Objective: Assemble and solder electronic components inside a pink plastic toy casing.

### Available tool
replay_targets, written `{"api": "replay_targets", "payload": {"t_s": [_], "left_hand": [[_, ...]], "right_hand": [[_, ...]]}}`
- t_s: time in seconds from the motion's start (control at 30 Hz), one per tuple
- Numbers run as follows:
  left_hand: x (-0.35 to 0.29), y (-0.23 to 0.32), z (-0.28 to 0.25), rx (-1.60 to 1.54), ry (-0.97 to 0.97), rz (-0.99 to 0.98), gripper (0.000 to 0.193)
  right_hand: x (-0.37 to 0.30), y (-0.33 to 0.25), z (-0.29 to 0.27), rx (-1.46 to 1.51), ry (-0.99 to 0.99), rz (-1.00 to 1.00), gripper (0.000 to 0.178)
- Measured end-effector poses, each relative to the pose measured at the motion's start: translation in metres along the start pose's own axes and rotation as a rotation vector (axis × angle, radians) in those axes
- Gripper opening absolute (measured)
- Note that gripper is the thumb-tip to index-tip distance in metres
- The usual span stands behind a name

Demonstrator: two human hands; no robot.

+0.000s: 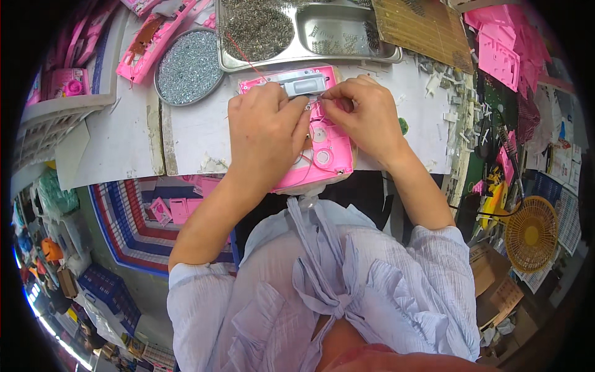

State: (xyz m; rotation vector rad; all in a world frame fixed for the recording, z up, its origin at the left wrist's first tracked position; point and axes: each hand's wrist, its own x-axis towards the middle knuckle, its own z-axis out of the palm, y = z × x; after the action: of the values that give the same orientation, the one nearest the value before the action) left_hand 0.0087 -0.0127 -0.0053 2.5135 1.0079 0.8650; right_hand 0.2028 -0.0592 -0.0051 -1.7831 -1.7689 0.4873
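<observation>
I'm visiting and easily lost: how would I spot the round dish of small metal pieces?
Far across the white worktop lies a big steel tray. Just left of it sits the dish, filled with small silvery pieces. Unlike the compartmented tray, it is round and undivided.

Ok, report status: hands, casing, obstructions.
Left hand, right hand: fingertips near grey piece; grip unclear. Pink casing: interior up, partly hidden by left hand. Metal tray just beyond.

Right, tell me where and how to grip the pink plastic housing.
Probably pinch the pink plastic housing by its lower right edge, coming from the right: that fairly straight stretch is exposed, while the left hand and right hand crowd its upper part.
</observation>
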Motion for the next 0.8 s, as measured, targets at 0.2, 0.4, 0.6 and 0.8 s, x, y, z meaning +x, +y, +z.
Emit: {"api": "replay_targets", "payload": {"t_s": [0.2, 0.4, 0.6, 0.8], "left_hand": [[0.010, 0.012, 0.004, 0.132, -0.010, 0.031, 0.012], [0.012, 0.008, 0.005, 0.207, -0.046, 0.041, 0.010], [0.006, 0.001, 0.002, 0.077, -0.012, 0.076, 0.012], [0.005, -0.005, -0.003, 0.041, -0.016, 0.099, 0.016]], "right_hand": [[-0.007, 0.004, 0.001, 0.072, 0.053, -0.015, 0.011], [-0.006, 0.003, 0.000, 0.007, 0.126, -0.122, 0.011], [-0.005, -0.003, -0.007, -0.129, 0.150, -0.293, 0.016], [0.002, -0.009, -0.010, -0.213, 0.043, -0.421, 0.022]]}}
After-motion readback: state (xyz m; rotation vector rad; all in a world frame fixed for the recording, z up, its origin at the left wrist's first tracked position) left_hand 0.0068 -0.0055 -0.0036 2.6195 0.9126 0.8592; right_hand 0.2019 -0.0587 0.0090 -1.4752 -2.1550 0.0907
